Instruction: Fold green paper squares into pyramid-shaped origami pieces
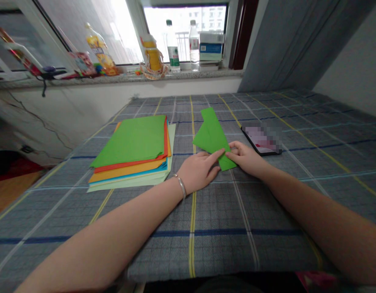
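A folded piece of green paper (210, 134) lies on the checked cloth in front of me, with a pointed flap to the left and narrower ends at top and bottom. My left hand (198, 173), wearing a silver bracelet (181, 185), holds the paper's lower left part, its index finger stretched across the top and its thumb by the edge. On the opposite edge, my right hand (244, 156) pinches the paper between thumb and curled fingers. The fingertips of both hands nearly meet at a crease. The paper's underside is hidden.
Left of my hands lies a stack of coloured paper (133, 138), green on top. A phone (261, 139) with a blurred screen rests to the right. Several bottles, including a clear one (194, 47), and a blue-and-white box (211, 47) stand on the windowsill (120, 79) behind the table.
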`<state>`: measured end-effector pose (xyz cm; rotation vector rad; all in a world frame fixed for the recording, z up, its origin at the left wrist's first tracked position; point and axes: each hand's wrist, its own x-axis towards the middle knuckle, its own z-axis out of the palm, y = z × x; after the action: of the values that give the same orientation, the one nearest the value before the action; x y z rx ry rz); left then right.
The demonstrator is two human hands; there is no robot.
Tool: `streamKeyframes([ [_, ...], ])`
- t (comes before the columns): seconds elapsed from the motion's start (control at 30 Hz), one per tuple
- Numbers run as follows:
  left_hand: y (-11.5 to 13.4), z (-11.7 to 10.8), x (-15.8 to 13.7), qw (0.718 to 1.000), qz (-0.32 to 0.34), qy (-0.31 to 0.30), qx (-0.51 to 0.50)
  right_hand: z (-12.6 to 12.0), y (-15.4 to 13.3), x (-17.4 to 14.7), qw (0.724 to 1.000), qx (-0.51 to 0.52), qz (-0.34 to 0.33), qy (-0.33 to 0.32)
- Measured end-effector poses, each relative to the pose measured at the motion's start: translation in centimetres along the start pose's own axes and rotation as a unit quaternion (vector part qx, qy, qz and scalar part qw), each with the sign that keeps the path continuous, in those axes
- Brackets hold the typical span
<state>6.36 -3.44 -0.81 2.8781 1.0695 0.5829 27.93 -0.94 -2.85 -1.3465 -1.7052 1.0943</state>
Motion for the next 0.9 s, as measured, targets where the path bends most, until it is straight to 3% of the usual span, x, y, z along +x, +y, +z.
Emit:
streamKeyframes([
  [0.13, 0.1, -0.4, -0.2, 0.994, 0.068, 0.029, 0.082, 0.0, -0.5, -0.1, 0.997, 0.066, 0.013, -0.035],
  [0.27, 0.1, -0.7, -0.1, 0.978, 0.131, 0.052, 0.157, -0.3, -1.2, -0.5, 0.995, 0.056, 0.004, -0.082],
  [0.4, -0.2, -0.6, 0.0, 0.977, 0.116, 0.069, 0.167, -0.4, -1.3, -0.8, 0.992, 0.018, -0.005, -0.127],
  [0.53, -0.8, -0.1, 0.0, 0.987, 0.088, 0.049, 0.122, -0.2, -0.8, -0.8, 0.992, -0.001, -0.023, -0.127],
  [0.7, -1.3, 0.3, 0.1, 0.994, 0.077, 0.002, 0.076, -0.2, -1.0, -0.6, 0.984, -0.140, -0.068, -0.083],
  [0.8, -1.7, 0.8, 0.2, 0.995, 0.090, -0.022, 0.045, -0.3, -1.3, -0.7, 0.955, -0.271, -0.107, -0.050],
  [0.9, -2.0, 1.2, 0.2, 0.996, 0.083, -0.033, 0.022, -0.6, -1.3, -1.0, 0.939, -0.312, -0.141, -0.046],
])
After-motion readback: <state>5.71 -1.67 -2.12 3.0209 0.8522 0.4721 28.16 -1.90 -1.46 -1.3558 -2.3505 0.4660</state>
